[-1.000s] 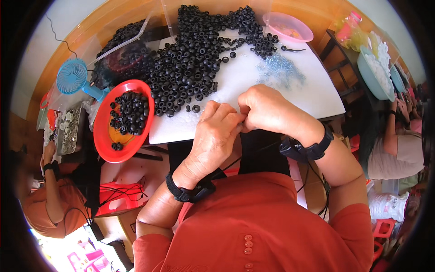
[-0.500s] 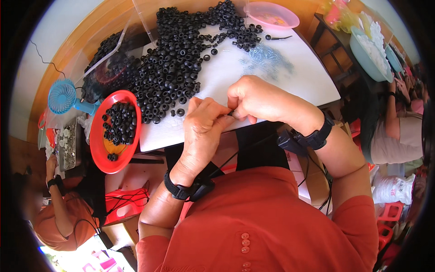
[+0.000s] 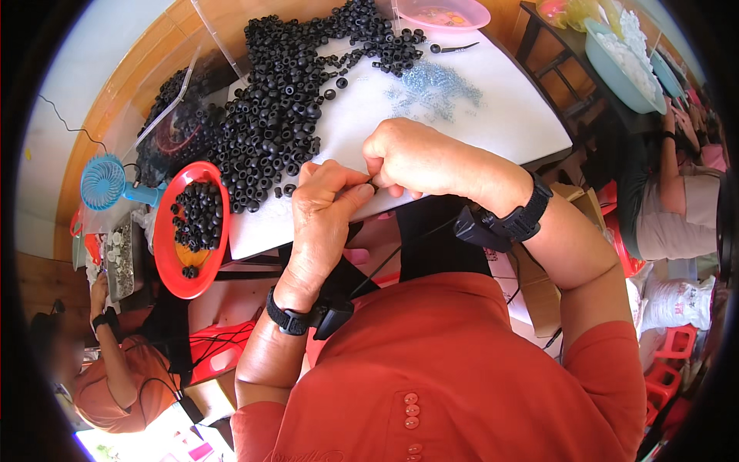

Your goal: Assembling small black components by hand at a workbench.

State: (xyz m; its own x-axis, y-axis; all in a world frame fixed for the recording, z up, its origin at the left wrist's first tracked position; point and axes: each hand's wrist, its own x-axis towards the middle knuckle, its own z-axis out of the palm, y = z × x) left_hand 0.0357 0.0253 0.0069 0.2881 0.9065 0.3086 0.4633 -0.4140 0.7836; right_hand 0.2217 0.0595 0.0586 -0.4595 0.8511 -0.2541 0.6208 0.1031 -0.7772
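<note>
At the near edge of the white table, my two hands meet with fingertips pinched together. My left hand pinches a small black ring-shaped part between thumb and forefinger. Fingers of my right hand are curled closed against the same spot, and whatever they grip is hidden behind them. A large heap of black ring-shaped parts covers the table to the left and beyond my hands. Past my right hand lies a scatter of tiny clear bluish pieces.
A red oval dish with black parts sits at the left edge beside a blue fan. Farther back are a pink dish and a thin pointed black tool. A teal basin stands right. Other people work at both sides.
The whole view has shifted a little, so the table sits slightly further left and up. My hands keep the same pinch at the table's near edge.
</note>
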